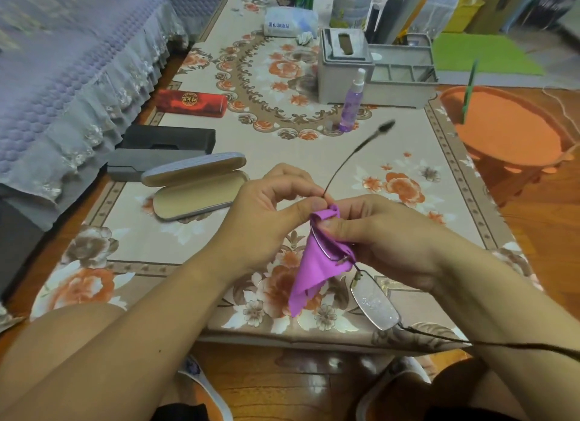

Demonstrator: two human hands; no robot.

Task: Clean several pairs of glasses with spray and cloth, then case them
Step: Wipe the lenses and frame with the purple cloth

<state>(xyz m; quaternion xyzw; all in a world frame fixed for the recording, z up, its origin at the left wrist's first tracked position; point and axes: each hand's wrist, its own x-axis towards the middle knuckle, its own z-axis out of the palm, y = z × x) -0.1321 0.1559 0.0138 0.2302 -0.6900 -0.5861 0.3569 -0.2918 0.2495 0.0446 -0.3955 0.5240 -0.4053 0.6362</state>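
A pair of thin metal-framed glasses [375,301] is held above the near part of the table. My left hand [266,219] pinches the frame at its upper corner, where one temple arm sticks up. My right hand [376,232] pinches a purple cloth [314,270] around the upper lens. The lower lens hangs bare and looks wet with droplets. An open silver glasses case [194,188] lies left of my hands. A purple spray bottle [351,103] stands farther back on the table.
A red case [191,102], a black case [169,138] and a grey case [147,163] lie along the table's left side. A grey tissue box [343,65] and organiser [405,72] stand at the back. An orange basin [508,128] sits on the floor at right.
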